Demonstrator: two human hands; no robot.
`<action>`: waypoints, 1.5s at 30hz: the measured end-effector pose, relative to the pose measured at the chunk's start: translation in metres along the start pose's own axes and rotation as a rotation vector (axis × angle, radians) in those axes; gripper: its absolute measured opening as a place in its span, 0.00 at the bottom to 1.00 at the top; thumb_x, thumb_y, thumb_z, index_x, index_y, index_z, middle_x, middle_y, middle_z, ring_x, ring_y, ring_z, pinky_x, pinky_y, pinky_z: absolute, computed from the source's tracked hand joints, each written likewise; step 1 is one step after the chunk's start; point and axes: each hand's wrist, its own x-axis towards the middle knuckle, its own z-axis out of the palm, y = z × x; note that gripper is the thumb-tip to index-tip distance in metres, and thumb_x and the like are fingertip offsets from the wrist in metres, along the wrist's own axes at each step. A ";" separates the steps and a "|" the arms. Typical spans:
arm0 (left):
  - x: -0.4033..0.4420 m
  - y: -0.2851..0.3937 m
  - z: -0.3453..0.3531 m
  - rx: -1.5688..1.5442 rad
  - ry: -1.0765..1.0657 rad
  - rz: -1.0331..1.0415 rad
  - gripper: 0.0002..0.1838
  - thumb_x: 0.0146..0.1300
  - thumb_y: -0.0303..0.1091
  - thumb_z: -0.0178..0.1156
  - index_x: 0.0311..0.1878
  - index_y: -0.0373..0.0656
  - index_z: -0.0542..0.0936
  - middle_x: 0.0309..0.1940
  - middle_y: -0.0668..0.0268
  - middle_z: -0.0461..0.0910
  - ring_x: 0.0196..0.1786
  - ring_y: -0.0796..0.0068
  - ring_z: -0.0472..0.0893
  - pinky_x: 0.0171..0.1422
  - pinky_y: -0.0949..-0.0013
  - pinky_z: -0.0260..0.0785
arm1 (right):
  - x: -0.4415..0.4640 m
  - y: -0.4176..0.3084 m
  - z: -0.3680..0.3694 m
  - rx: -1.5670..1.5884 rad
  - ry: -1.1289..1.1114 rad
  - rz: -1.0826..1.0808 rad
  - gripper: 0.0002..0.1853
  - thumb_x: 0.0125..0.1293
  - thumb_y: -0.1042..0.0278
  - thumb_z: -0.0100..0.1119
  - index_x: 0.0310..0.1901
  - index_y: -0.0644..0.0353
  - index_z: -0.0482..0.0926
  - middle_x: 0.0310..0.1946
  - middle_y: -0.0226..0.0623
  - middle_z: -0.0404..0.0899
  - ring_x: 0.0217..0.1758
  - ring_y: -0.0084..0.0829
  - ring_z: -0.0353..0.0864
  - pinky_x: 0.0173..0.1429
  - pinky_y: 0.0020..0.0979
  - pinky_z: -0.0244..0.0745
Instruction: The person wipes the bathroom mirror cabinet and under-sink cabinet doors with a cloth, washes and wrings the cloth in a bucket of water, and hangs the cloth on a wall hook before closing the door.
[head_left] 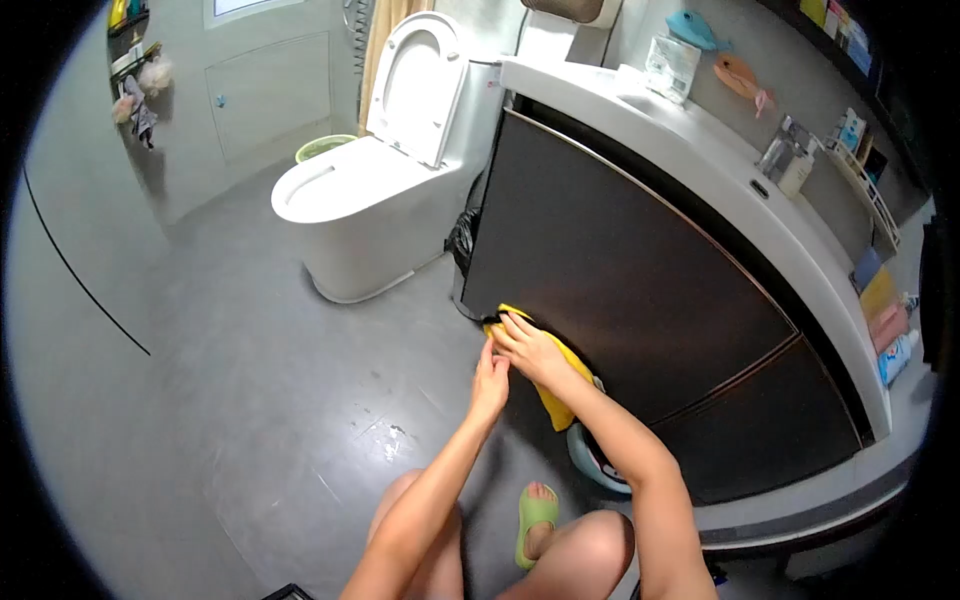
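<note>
A soft yellow bag-like piece [556,405] with a dark patch at its upper end hangs in front of the dark vanity cabinet [620,270]; whether it is a bag or a cloth I cannot tell. My right hand [532,352] lies over its upper end with the fingers bent onto it. Just below and to the left, my left hand [488,388] has its fingertips together at the same end, touching the right hand. The fingers partly cover the yellow piece there. Under its lower end is a pale blue rounded container [590,460], partly hidden by my right forearm.
A white toilet [370,190] with its lid raised stands beyond the cabinet. Between them is a bin with a black liner [463,240]. The white countertop [740,150] juts out above the cabinet. My foot in a green slipper [537,515] rests on the grey floor [280,400].
</note>
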 end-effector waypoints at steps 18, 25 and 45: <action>-0.080 0.068 0.098 0.344 -0.202 0.846 0.47 0.41 0.30 0.75 0.69 0.54 0.67 0.76 0.50 0.46 0.77 0.46 0.51 0.75 0.46 0.51 | -0.088 0.071 -0.145 -0.415 0.374 1.030 0.38 0.57 0.68 0.64 0.70 0.37 0.65 0.72 0.42 0.54 0.72 0.54 0.55 0.72 0.58 0.59; -0.014 0.082 0.045 0.316 0.175 0.592 0.33 0.47 0.19 0.65 0.61 0.44 0.72 0.61 0.53 0.64 0.59 0.46 0.72 0.60 0.55 0.70 | 0.064 0.111 -0.110 -0.220 0.348 0.633 0.29 0.61 0.69 0.57 0.67 0.40 0.72 0.67 0.31 0.66 0.72 0.44 0.61 0.78 0.49 0.55; -0.094 0.023 0.078 0.408 -0.448 0.725 0.22 0.50 0.21 0.58 0.51 0.43 0.77 0.44 0.58 0.74 0.50 0.55 0.76 0.51 0.55 0.73 | -0.171 -0.012 -0.087 -0.039 0.112 0.611 0.22 0.68 0.61 0.53 0.63 0.34 0.76 0.69 0.30 0.64 0.70 0.47 0.60 0.70 0.49 0.64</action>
